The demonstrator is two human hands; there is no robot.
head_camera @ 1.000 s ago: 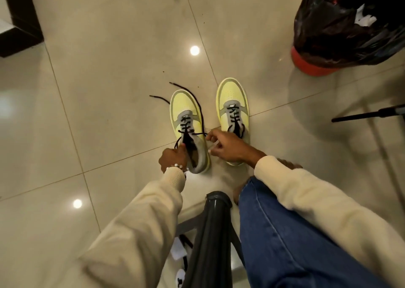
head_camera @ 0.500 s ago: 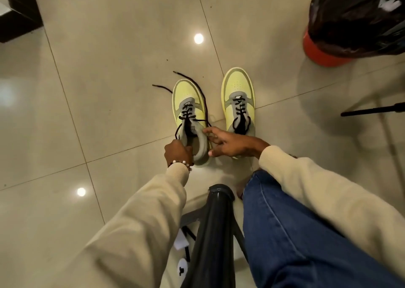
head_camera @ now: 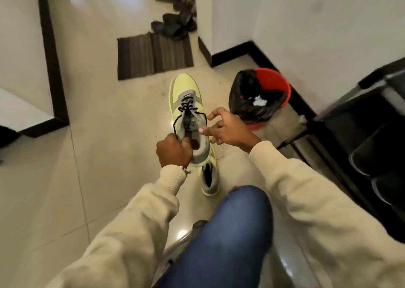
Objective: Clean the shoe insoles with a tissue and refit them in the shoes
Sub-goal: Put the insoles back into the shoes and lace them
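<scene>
**Left hand grips the shoe's collar; right hand spread beside it**

My left hand [head_camera: 174, 150] has the lime-yellow shoe [head_camera: 186, 103] by the near rim of its opening. My fingers are curled tight round the grey collar, knuckles up, and a loop of black lace [head_camera: 175, 124] runs out from under them at about 12 o'clock. The shoe is lifted off the floor [head_camera: 109, 134], toe pointing away from me toward 12 o'clock, its grey tongue standing up with the lacing loose across it. The inside of the shoe is dark; I cannot tell whether an insole sits in there.

My right hand [head_camera: 228, 130] is at 3 o'clock of the shoe, just beside the collar. Its fingers [head_camera: 215, 112] are spread and only loosely bent, holding nothing; one fingertip points in at the tongue edge, and whether it touches I cannot tell.

The second shoe [head_camera: 209, 182] lies on the floor below the first, at 6 o'clock of it, mostly hidden, only its heel end showing.

At 2 o'clock of the lifted shoe stands a red bin [head_camera: 274, 86] lined with a black bag, white crumpled tissue [head_camera: 259, 100] inside. A dark striped mat [head_camera: 153, 55] lies at 11 o'clock.
</scene>
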